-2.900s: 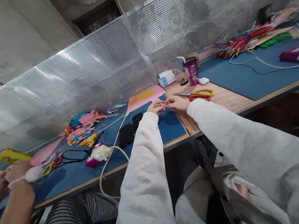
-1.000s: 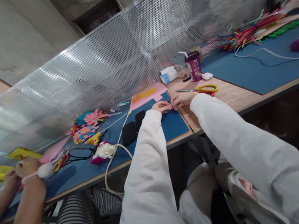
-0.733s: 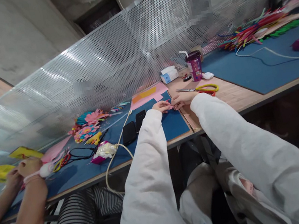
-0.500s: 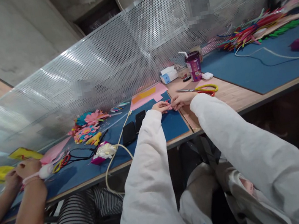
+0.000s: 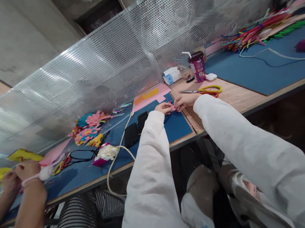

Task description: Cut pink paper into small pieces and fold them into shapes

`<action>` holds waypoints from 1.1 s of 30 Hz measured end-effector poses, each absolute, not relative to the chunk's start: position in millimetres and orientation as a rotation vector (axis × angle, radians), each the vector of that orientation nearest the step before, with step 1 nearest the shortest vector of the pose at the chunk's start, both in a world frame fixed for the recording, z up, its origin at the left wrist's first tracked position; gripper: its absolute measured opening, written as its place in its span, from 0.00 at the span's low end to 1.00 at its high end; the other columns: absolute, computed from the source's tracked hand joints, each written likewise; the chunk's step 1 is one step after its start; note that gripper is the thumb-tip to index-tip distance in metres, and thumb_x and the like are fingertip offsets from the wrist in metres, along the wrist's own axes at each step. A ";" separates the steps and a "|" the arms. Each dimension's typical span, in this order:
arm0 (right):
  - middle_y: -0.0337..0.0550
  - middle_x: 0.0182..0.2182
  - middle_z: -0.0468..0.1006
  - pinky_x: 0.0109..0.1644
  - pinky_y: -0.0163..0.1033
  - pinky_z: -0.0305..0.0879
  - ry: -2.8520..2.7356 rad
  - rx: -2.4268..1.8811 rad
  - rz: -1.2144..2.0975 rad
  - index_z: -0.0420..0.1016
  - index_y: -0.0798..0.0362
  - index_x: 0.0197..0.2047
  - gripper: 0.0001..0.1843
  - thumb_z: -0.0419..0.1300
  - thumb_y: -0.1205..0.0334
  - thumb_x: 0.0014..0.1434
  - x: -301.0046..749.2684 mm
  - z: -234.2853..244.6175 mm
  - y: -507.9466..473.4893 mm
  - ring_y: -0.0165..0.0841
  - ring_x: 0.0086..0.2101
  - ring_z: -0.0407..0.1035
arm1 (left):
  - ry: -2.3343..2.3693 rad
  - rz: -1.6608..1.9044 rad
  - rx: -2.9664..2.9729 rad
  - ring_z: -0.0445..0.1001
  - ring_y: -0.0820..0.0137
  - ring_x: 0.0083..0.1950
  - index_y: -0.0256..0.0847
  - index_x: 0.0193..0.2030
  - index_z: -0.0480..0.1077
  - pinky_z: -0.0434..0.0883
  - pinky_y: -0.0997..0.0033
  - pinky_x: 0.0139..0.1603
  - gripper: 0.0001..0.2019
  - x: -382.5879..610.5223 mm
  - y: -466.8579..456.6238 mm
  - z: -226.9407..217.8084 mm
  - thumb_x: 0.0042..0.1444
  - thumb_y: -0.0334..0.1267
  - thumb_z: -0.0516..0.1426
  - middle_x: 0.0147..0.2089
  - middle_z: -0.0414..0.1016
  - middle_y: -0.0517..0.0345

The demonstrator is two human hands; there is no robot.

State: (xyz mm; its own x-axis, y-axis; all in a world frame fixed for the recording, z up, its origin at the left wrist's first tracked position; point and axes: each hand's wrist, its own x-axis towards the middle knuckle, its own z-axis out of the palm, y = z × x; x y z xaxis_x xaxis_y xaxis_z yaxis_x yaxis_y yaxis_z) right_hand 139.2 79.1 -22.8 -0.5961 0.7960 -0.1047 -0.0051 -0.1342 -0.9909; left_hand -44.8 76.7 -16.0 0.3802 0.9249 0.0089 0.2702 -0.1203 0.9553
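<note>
Small pink piece, its exact shape too small to make out, held between the two hands just above the tabletop, over the right-hand part of a blue mat. The left hand has its fingers closed in a pinch on the piece's left side; the fingers of the right hand are likewise drawn together on its right side, the two sets of fingertips nearly meeting. Both wrists emerge from pale grey sleeves that cross the front edge of the tabletop.

Just beyond the hands, toward the back edge, lies a pink sheet bearing an orange-yellow strip. On bare wood near the right hand rest scissors with yellow and red handles; behind them, a purple cup with a white straw stands upright beside a small white case, and a tissue pack sits nearer the back edge.

To the left of the left hand, two black phones lie side by side; a cream cable loops over the front edge. Farther left are petalled craft flowers and, near the tabletop's left end, the hands of a co-worker. Toward the right end lies a bundle of coloured stems. A perforated metal panel stands along the back edge.
</note>
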 end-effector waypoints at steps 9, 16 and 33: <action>0.39 0.22 0.76 0.35 0.31 0.73 -1.556 -0.876 1.786 0.71 0.58 0.26 0.07 0.66 0.68 0.47 139.2 -26.7 83.1 0.25 0.24 0.72 | 1.125 0.802 1.652 0.74 0.73 0.33 0.37 0.31 0.69 0.70 0.73 0.34 0.20 -43.7 74.8 -14.9 0.31 0.42 0.68 0.30 0.76 0.58; 0.39 0.22 0.75 0.37 0.33 0.74 -1.556 -0.900 1.761 0.70 0.58 0.27 0.04 0.62 0.72 0.51 138.4 -26.8 82.2 0.25 0.24 0.71 | 1.134 0.825 1.650 0.74 0.72 0.33 0.37 0.30 0.69 0.70 0.69 0.38 0.18 -43.2 73.6 -14.7 0.32 0.41 0.68 0.29 0.75 0.58; 0.39 0.22 0.75 0.30 0.27 0.71 -1.621 -0.929 1.694 0.71 0.58 0.27 0.06 0.63 0.66 0.52 135.3 -22.7 76.6 0.23 0.21 0.69 | 1.143 0.829 1.596 0.72 0.76 0.28 0.35 0.27 0.69 0.70 0.72 0.34 0.11 -42.7 73.4 -13.0 0.35 0.30 0.66 0.24 0.73 0.61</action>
State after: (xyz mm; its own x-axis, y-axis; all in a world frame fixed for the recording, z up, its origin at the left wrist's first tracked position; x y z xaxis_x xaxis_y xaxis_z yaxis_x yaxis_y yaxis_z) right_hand 135.3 76.6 -22.7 -0.5679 0.8197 -0.0753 0.0388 -0.0647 -0.9972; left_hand -42.7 73.4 -13.0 0.3272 0.9449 -0.0084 0.2855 -0.0904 0.9541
